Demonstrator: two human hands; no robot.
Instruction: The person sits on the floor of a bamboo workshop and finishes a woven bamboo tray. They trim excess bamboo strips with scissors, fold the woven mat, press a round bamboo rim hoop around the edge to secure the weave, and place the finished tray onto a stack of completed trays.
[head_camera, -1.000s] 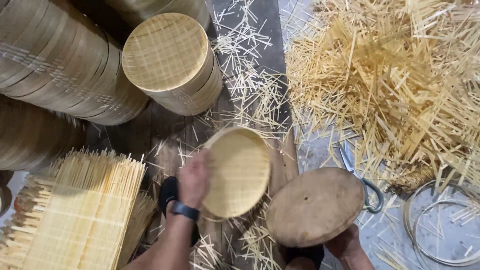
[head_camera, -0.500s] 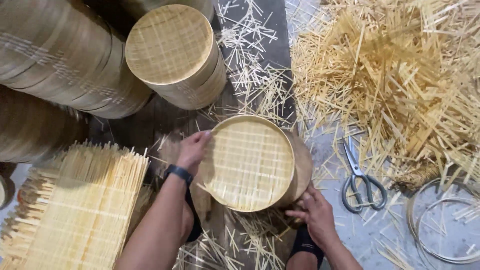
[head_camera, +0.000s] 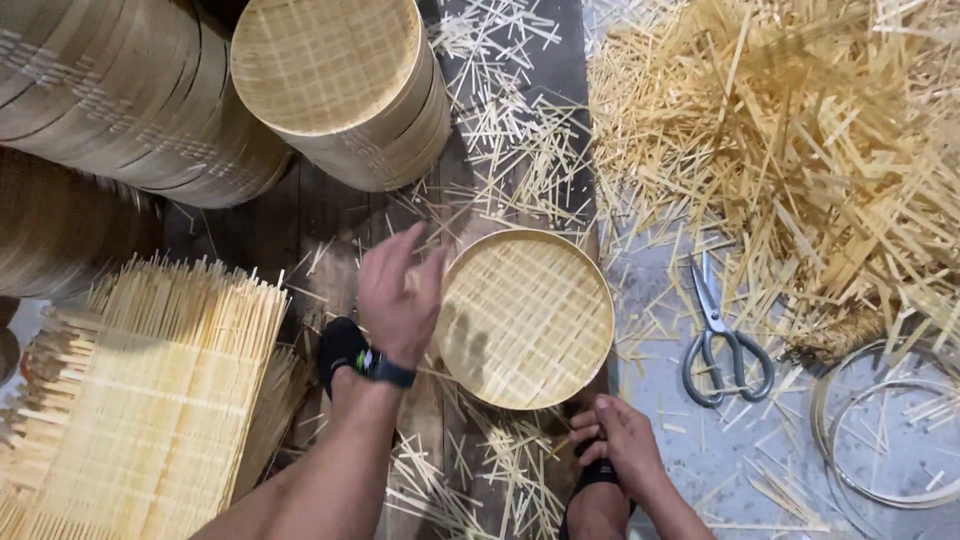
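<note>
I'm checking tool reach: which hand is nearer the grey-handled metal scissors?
Right. The right hand is below and left of the grey-handled metal scissors; the left hand is farther left, beyond the round woven bamboo tray.

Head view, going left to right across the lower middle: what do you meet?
Woven bamboo mat → left hand → round woven bamboo tray → scissors → bamboo hoops.
</note>
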